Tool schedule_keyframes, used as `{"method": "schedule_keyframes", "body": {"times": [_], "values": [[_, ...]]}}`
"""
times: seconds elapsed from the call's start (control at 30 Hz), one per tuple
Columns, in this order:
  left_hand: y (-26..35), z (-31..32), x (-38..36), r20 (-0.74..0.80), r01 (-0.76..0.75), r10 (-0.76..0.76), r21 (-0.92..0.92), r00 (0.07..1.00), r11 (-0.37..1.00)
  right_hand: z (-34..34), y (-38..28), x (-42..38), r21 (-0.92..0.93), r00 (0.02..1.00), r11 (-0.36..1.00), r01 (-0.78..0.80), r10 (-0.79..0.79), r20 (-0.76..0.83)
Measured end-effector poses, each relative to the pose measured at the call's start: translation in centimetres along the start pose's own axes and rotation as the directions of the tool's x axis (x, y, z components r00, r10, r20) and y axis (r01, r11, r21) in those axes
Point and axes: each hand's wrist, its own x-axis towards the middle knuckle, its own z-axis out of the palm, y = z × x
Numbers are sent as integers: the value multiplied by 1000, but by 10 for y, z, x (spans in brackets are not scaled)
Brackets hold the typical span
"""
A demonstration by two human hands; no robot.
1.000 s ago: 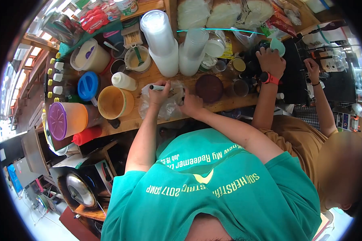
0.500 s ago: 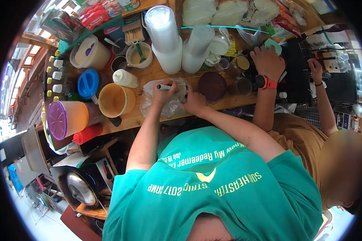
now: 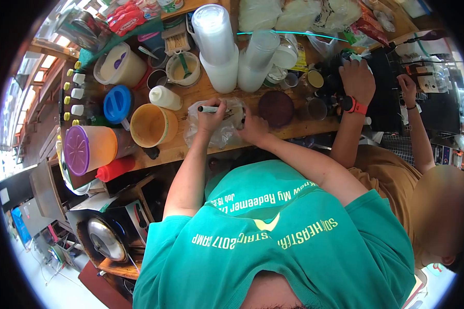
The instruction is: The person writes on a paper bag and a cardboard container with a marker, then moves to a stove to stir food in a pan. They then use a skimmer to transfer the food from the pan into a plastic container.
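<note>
My left hand [image 3: 212, 118] is closed around a white marker [image 3: 208, 109] with a dark end, held nearly level over a crumpled clear plastic bag [image 3: 222, 138] on the wooden counter [image 3: 179, 149]. At the bag's right edge, my right hand [image 3: 254, 126] has its fingers drawn together at a small dark item that is too small to name. Some dark marks show on the bag between the two hands. Just right of my right hand is a round dark-red lid [image 3: 276, 109].
Tall cup stacks [image 3: 219, 67] stand behind the bag. Left are an open yellowish tub [image 3: 153, 126], a white squeeze bottle [image 3: 165, 98], a blue-lidded container [image 3: 118, 104] and a purple-lidded container [image 3: 85, 150]. A co-worker's hand [image 3: 358, 80] with a red watch reaches in at right.
The marker lies more level in my left hand. The co-worker's watch hand has moved up and to the right. The whole view has shifted slightly.
</note>
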Motion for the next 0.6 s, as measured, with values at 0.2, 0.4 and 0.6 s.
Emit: {"method": "schedule_keyframes", "body": {"times": [0.2,0.4,0.6], "values": [[26,-26,-8,-110,17,-28,-98,994,995,-4,-5,-3,-25,999,999,-44,44,-12],[67,-57,-26,-107,37,-67,-255,992,966,-7,-17,-9,4,987,991,-136,136,-83],[97,-94,-48,-46,53,-75,-358,996,932,-9,-39,-34,63,940,982,-178,189,-285]]}}
